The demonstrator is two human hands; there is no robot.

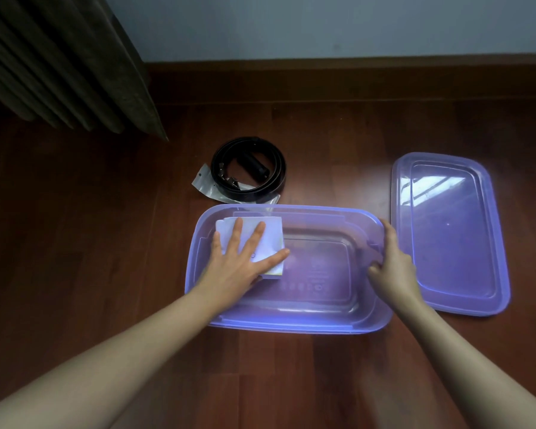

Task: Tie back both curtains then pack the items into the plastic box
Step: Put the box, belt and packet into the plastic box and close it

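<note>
A translucent purple plastic box (291, 323) sits open on the wooden floor in front of me. Inside its left end lies a white folded paper packet (271, 233). My left hand (245, 255) lies flat on that packet with the fingers spread, pressing it down. My right hand (393, 267) holds the box's right rim, fingers curled over the edge. Just behind the box a coiled black belt (248, 170) rests on a clear plastic bag (203, 182). The box's purple lid (446, 233) lies flat on the floor to the right.
A dark pleated curtain (59, 63) hangs at the upper left, its hem just above the floor. A pale wall (322, 26) with a brown skirting board runs across the back. Bare wooden floor (75, 227) surrounds the box.
</note>
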